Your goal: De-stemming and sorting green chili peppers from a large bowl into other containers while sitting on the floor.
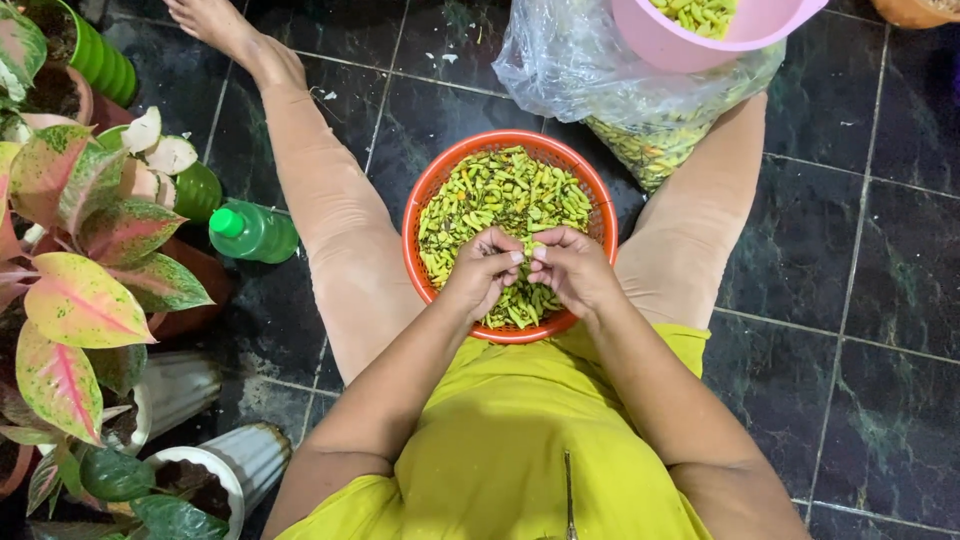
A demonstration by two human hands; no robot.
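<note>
An orange round basket (430,195) sits on the dark floor between my legs, filled with small green and yellow chili peppers (505,195). Both hands meet above its near side. My left hand (483,272) and my right hand (572,268) pinch one small green pepper (530,252) between their fingertips.
A clear plastic bag (600,90) of more peppers lies beyond the basket, with a pink bowl (690,45) of peppers on it. A green bottle (252,232) lies at the left by potted plants (80,290) with pink and green leaves. Dark tiles (860,300) stretch to the right.
</note>
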